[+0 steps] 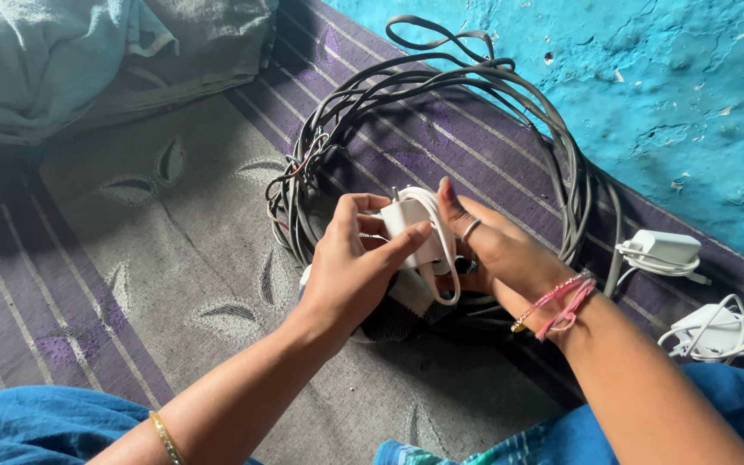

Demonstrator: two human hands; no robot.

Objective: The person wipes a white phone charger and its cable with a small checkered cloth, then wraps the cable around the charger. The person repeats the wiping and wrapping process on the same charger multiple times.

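My left hand [346,274] and my right hand [492,251] together hold a white charger [408,222] with its white cable [446,250] looped around it. The left thumb presses on the charger's front; the right fingers support it from behind, a ring on one finger. Both hands hover over a big coil of grey cable [484,103] lying on a patterned mat [165,258]. A pink thread bracelet sits on my right wrist, a gold bangle on my left forearm.
Two more white chargers with wound cables, one [663,251] and another [716,331], lie to the right by a turquoise wall [647,95]. Folded grey and teal cloth [79,60] is piled at the upper left. My blue-clad knees fill the bottom edge.
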